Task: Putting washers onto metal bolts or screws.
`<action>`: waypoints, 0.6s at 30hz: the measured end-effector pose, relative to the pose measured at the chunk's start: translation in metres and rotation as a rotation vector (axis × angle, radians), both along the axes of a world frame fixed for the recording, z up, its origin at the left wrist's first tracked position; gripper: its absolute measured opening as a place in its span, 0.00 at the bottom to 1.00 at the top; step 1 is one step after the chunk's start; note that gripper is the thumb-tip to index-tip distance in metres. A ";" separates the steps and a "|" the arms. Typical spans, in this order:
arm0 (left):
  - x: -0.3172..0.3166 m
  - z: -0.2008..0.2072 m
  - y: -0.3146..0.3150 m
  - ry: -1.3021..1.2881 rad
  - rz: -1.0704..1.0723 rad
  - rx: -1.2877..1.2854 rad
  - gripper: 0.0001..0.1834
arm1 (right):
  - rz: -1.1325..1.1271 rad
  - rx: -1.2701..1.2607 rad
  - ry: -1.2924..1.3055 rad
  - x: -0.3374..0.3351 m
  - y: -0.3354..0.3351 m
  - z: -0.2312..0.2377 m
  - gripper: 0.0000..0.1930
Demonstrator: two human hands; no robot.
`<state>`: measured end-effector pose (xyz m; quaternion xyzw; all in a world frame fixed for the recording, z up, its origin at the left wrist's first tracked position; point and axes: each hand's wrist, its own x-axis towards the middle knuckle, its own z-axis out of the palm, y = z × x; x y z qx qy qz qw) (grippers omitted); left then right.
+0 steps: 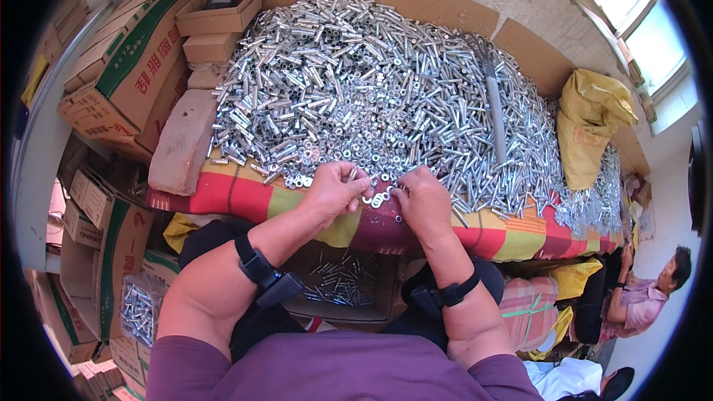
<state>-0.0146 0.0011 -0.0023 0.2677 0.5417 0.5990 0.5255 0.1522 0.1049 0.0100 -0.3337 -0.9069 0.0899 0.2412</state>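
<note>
Between the two hands, overlapping washers [380, 199] lie on the cloth [379, 236], near its front edge. Left hand [343, 189] pinches a small metal piece [352, 175]; right hand [422, 199] is curled, fingertips at the washers, any grip too obscured to confirm. Risk: a wrist sweep could knock washers into the box [382, 282] below the hands; slippage from the heap [356, 67] beyond could mix parts. Washers appear flat, round, silvery, open-centred.

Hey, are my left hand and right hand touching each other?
Apart: the head view shows a gap between the left hand and the right hand, with shiny washers visible in it.
</note>
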 end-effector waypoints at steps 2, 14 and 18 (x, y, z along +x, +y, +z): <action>0.001 -0.001 -0.002 -0.010 -0.009 -0.001 0.03 | 0.023 -0.028 -0.069 0.001 0.000 -0.001 0.06; 0.012 -0.001 -0.001 0.203 -0.037 0.031 0.02 | 0.121 -1.062 0.618 -0.008 -0.005 0.002 0.04; 0.010 0.001 -0.004 0.277 -0.054 0.041 0.02 | 0.141 -1.099 0.644 -0.010 -0.010 0.003 0.04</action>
